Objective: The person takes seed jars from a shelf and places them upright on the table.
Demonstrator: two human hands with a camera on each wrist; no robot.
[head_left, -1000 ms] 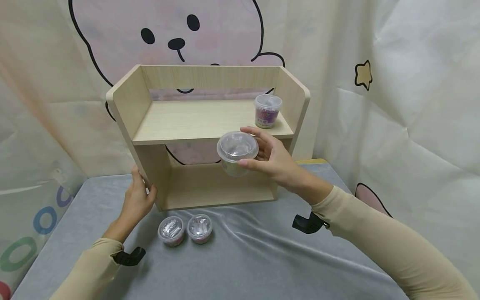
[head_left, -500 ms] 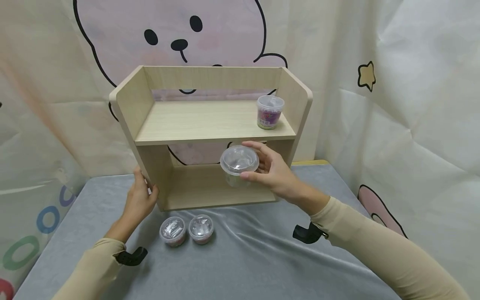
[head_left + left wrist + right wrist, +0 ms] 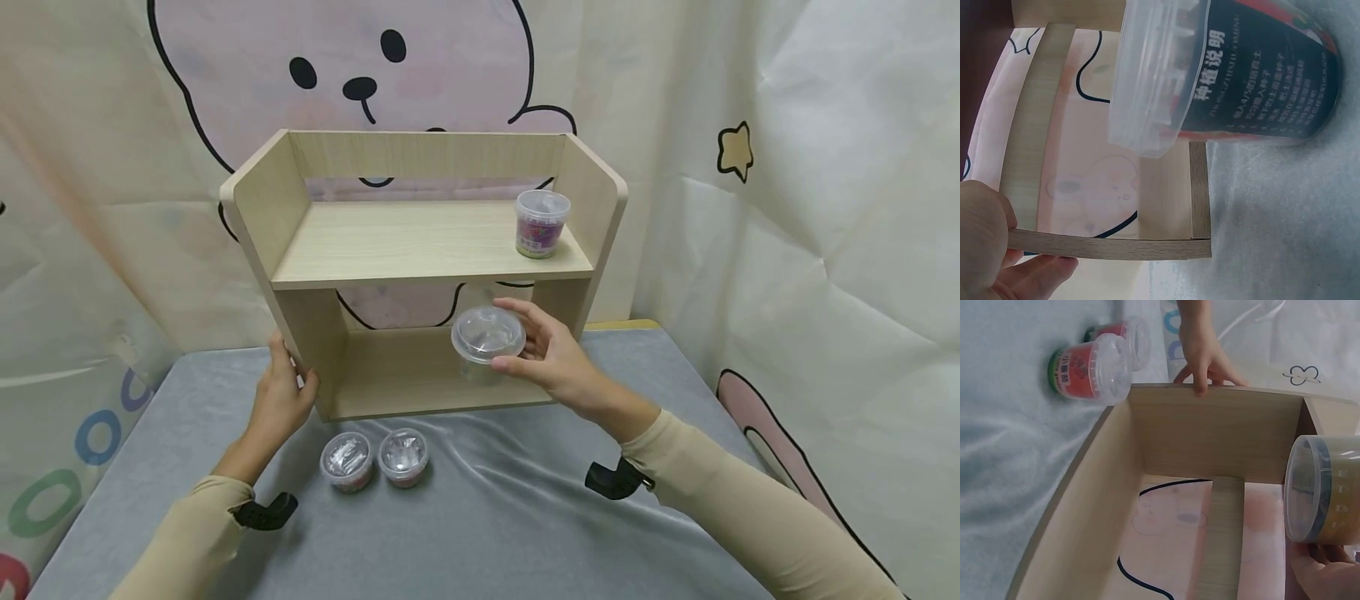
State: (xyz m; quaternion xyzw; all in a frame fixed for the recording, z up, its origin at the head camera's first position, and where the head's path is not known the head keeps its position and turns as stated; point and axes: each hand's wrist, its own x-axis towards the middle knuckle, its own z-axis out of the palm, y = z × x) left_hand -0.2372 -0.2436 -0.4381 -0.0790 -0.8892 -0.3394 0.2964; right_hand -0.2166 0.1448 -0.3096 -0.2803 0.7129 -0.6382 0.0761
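this looks like a play corner set up in a home or a small studio. a big cloth (image 3: 825, 208) with a pink cartoon bear (image 3: 352, 75) and a little star (image 3: 733, 151) hangs all around. a small wooden shelf (image 3: 420, 242) stands on a worktop (image 3: 510, 517) with a soft grey cover.

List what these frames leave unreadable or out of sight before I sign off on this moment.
- Held cup: its body sits behind the lid in the head view; the right wrist view cuts it at the edge, label blurred.
- Right hand: fingertips behind the cup are hidden.
- Cup on the upper shelf: label too small to read.
- Two cups on the cloth: contents unclear under glare.
- Left hand: fingers behind the shelf panel are hidden.
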